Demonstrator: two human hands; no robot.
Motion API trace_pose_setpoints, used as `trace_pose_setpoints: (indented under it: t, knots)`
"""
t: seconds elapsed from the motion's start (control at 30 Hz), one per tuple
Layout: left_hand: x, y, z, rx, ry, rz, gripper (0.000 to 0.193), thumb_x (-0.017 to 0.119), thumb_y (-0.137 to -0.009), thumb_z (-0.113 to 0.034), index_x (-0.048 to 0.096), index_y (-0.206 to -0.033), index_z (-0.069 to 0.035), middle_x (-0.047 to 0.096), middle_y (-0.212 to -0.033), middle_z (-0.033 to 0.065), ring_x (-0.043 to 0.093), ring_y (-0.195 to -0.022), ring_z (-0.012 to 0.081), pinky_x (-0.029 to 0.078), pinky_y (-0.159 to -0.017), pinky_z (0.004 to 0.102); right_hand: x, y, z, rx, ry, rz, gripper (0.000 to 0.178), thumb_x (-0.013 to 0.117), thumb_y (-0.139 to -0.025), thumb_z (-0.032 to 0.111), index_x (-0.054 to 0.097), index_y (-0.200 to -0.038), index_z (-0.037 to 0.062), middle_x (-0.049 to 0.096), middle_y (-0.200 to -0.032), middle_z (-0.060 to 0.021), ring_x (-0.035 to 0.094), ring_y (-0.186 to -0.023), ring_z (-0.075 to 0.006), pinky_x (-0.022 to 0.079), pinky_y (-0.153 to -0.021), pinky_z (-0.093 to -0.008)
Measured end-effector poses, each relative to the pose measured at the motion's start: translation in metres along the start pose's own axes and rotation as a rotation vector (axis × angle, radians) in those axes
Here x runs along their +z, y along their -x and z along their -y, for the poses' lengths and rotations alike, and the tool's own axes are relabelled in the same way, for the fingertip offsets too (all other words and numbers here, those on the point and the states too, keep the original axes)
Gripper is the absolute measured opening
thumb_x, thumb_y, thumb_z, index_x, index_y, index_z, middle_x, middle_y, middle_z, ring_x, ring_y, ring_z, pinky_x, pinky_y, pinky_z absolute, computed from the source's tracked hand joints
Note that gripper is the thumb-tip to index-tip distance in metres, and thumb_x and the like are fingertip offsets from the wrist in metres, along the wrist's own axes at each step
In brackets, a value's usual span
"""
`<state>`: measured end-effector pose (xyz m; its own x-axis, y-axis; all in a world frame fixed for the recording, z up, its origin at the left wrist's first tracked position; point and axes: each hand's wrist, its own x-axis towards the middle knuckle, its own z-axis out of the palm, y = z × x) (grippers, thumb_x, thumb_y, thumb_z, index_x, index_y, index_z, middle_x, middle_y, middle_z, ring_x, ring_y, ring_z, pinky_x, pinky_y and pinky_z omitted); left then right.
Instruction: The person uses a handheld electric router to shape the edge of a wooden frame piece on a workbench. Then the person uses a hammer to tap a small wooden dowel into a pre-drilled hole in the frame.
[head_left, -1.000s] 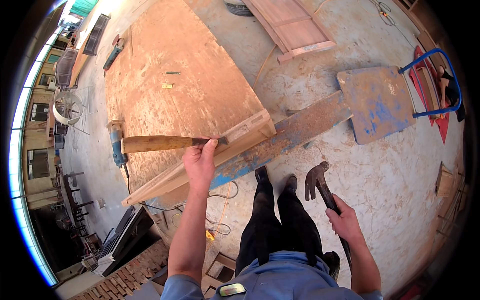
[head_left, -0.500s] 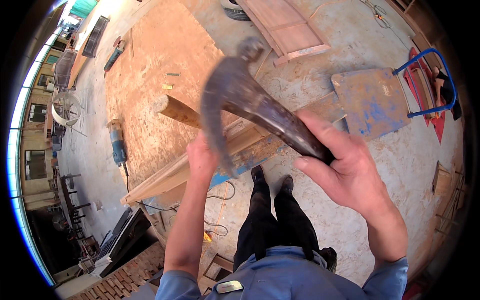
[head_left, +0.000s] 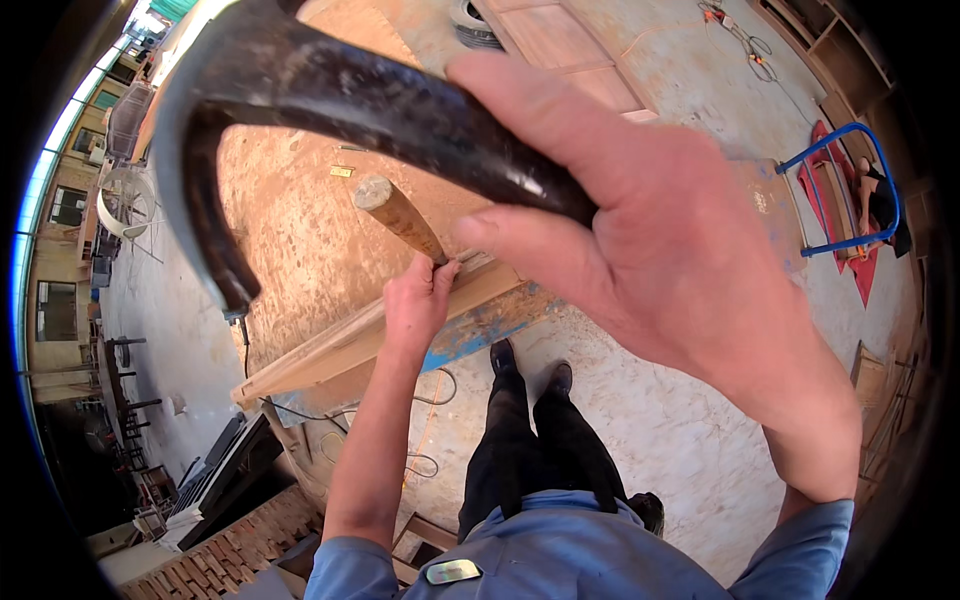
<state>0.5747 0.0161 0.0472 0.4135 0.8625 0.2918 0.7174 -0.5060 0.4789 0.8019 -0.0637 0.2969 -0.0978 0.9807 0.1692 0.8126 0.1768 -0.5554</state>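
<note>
Right hand [head_left: 680, 250] high, fingers [head_left: 565, 120] round hammer [head_left: 400, 105], left hand [head_left: 413, 308] lower, fingers round chisel [head_left: 404, 222].

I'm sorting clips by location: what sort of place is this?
Probably a woodworking shop: the right hand holds a claw hammer, the left hand a wooden-handled tool at a timber; a wooden panel lies beyond.

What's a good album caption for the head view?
Right fingers grip a dark claw hammer near the camera; left fingers hold a wooden-handled tool at a wooden beam.
</note>
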Motion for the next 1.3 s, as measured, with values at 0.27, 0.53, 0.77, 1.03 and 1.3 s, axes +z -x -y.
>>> trace_pose_setpoints:
  t: [0.27,0.53,0.77,1.03,1.3]
  knots:
    - [0.010,0.008,0.017,-0.053,0.103,0.029,0.022,0.072,-0.090,-0.025,0.063,-0.087,-0.006,0.068,-0.076,0.0193,0.066,-0.069,0.0417,0.050,-0.060,0.0496,-0.003,0.000,-0.002,-0.011,-0.004,0.063,0.049,0.073,-0.089,0.030,0.055,-0.132,0.0146,0.066,-0.080,-0.0163,0.066,-0.079,-0.0400,0.051,-0.067,-0.0492]
    - [0.005,0.015,0.016,-0.045,0.105,-0.022,0.025,0.072,-0.091,-0.027,0.063,-0.086,-0.004,0.068,-0.074,0.0182,0.066,-0.070,0.0414,0.051,-0.061,0.0481,0.000,-0.001,-0.004,0.011,0.225,0.256,0.052,0.075,-0.088,0.026,0.057,-0.136,0.0163,0.068,-0.085,-0.0201,0.065,-0.079,-0.0411,0.050,-0.067,-0.0479]
    - [0.015,0.018,0.022,-0.027,0.082,-0.041,0.029,0.073,-0.090,-0.031,0.064,-0.083,-0.005,0.068,-0.074,0.0184,0.067,-0.070,0.0412,0.051,-0.061,0.0494,0.016,0.014,-0.009,0.088,0.046,0.209,0.042,0.073,-0.089,0.028,0.059,-0.124,0.0095,0.068,-0.083,-0.0190,0.065,-0.081,-0.0420,0.050,-0.068,-0.0495]
    - [0.021,0.028,0.038,-0.316,0.814,-0.121,0.008,0.069,-0.096,-0.010,0.069,-0.099,-0.003,0.071,-0.086,0.0017,0.062,-0.079,0.0086,0.050,-0.074,0.0262,0.046,0.071,-0.041,0.198,-0.403,-0.032,0.050,0.076,-0.089,0.023,0.059,-0.133,0.0070,0.071,-0.098,-0.0186,0.069,-0.087,-0.0371,0.055,-0.078,-0.0396]
    - [0.020,0.020,0.048,-0.450,0.960,-0.073,0.011,0.061,-0.101,-0.010,0.062,-0.107,-0.001,0.071,-0.103,0.0059,0.066,-0.091,0.0128,0.054,-0.086,0.0279,0.096,0.151,-0.079,0.751,-0.573,0.035,0.052,0.072,-0.092,0.015,0.055,-0.140,0.0024,0.072,-0.107,-0.0149,0.067,-0.095,-0.0156,0.051,-0.088,-0.0306]
